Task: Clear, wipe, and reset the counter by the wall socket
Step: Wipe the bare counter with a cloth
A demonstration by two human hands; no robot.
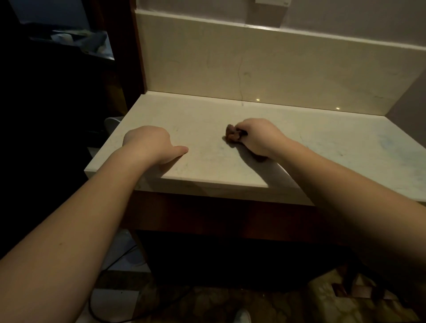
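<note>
Head view, near to far: at 7 o'clock the left hand [147, 144] rests on the counter [322, 147] close to its front edge, fingers curled under and holding nothing, thumb stretched out flat on the stone. At 1 o'clock from it, the right hand [255, 136] grips a small brown wad [232, 134], apparently a cloth, pressed onto the surface mid-counter. Beyond, at 12 o'clock, the backsplash [276, 69] rises to the wall socket [273, 2], barely in view. Risks, as I judge: so small a wad may miss the far corners, and any damp carried upward could reach the socket
</note>
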